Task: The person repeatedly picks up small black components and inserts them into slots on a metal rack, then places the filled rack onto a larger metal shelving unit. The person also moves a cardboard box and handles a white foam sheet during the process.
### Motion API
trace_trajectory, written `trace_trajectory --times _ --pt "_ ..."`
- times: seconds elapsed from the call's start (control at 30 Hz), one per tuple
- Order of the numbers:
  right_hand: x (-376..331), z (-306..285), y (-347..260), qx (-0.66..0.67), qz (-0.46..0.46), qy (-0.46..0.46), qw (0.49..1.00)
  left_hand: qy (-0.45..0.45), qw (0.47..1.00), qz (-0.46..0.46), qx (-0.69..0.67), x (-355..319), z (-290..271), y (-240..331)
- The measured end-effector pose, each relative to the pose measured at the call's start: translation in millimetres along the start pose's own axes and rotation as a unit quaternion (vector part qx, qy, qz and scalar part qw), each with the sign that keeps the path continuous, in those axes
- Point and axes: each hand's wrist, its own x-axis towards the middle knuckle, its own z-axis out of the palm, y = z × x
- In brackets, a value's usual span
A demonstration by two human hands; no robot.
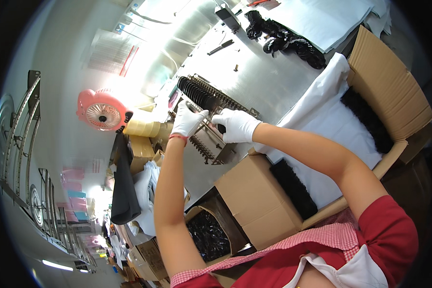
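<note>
A metal rack (233,104) with toothed rails lies on the steel table, and a row of thin black discs (197,94) stands upright in its far part. My left hand (189,120), in a white glove, is at the near left end of this row. Its fingers are closed; what they pinch, if anything, is hidden. To its right, my white-gloved right hand (236,126) has its fingers curled above the middle of the rack. A small black piece (221,128) shows under those fingers. A second toothed rail (202,150) extends toward me below both hands.
An open cardboard box (259,201) with white lining and black bristly strips (294,189) is at right. Black pieces (209,235) fill a smaller box nearer me. Black wrapped bundles (285,41), a pen (221,47) and a power adapter (227,18) lie farther back; a pink fan (103,111) is left.
</note>
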Motion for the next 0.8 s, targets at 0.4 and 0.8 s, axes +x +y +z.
trace_trajectory --times 0.4,0.8 --pt "1 -31 18 -0.015 -0.041 -0.131 0.99 -0.043 0.989 -0.079 -0.121 43 53 60" --pt "7 6 17 0.184 -0.011 0.185 0.965 -0.077 0.987 -0.032 -0.136 4 16 0"
